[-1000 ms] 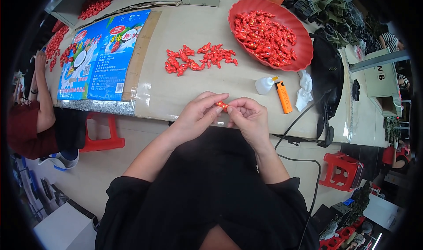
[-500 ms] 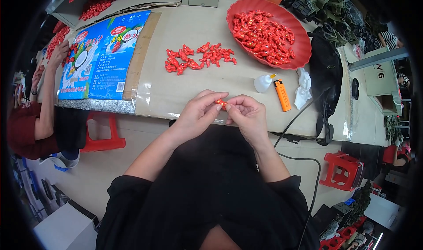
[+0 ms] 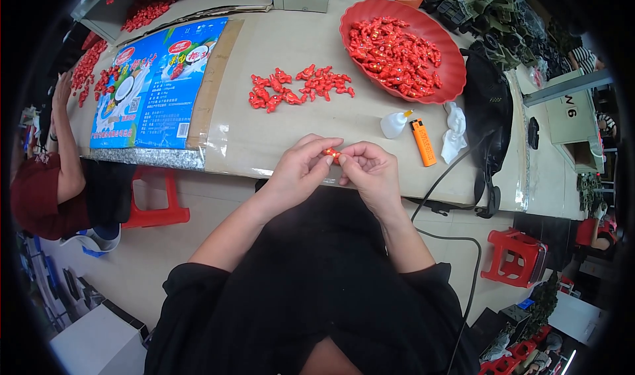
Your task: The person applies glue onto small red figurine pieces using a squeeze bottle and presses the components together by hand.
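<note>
Over the table's front edge, my left hand (image 3: 301, 171) and my right hand (image 3: 372, 176) meet, both closed in a pinch on one small red figurine (image 3: 333, 155) with gold marks. Fingertips cover most of it. Beyond my hands lies a loose group of similar red figurines (image 3: 272, 94) on the beige tabletop (image 3: 264, 38). At the back right stands a red scalloped bowl (image 3: 456, 61) heaped with more of them. Right of my hands are a small white squeeze bottle (image 3: 394, 125) with a yellow tip, an orange lighter (image 3: 423, 142) and a crumpled white tissue (image 3: 454, 133).
A flattened blue carton (image 3: 155, 87) covers the table's left part. There a co-worker's arm (image 3: 63, 130) reaches near more red pieces (image 3: 86, 64). A black bag (image 3: 493, 104) lies at the right, with a dark cable (image 3: 456, 239) hanging down. Red stools (image 3: 159, 200) stand below.
My hands and the figurine between them stay almost still. At the left, the co-worker's hand has drawn back leftward from the blue carton, leaving red pieces in view there.
</note>
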`<state>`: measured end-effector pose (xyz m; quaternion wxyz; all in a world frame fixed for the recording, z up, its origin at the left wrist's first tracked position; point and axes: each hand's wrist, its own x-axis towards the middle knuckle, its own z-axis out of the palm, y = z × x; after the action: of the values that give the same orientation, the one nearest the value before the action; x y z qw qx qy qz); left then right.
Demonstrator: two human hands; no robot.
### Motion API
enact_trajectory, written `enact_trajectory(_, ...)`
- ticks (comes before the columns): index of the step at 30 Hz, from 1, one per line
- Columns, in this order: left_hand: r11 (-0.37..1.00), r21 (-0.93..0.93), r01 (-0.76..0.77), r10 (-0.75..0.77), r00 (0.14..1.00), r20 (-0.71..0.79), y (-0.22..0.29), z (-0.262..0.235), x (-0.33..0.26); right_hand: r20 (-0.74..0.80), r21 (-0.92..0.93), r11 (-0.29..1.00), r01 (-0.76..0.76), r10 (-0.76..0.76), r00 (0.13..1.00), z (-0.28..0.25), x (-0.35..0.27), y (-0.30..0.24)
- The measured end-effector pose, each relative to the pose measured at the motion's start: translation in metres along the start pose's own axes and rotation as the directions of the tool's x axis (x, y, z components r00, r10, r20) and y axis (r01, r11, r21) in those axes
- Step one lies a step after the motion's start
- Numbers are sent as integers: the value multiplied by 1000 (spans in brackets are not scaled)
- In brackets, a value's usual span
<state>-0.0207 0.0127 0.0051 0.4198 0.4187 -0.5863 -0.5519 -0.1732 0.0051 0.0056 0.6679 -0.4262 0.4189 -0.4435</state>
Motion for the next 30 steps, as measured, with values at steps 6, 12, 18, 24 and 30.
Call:
enact_trajectory(6,1000,16,12,-12,1000,5,2,-1,0,-9,0,1000,-10,10,1000,0,0,0)
enact_trajectory(12,1000,31,-2,2,1000,-17,1,0,0,-3,-2,1000,5,-5,1000,-1,1,1)
enact_trajectory(18,1000,25,11,-10,1000,-1,1,0,0,-8,15,1000,-2,2,1000,0,1,1)
enact_trajectory(24,999,12,-32,32,999,-20,-1,2,0,-8,-13,1000,-4,4,1000,0,0,0)
enact_trajectory(30,996,-93,-16,17,1000,16,-1,-5,-1,28,60,997,51,-53,998,-5,-1,4)
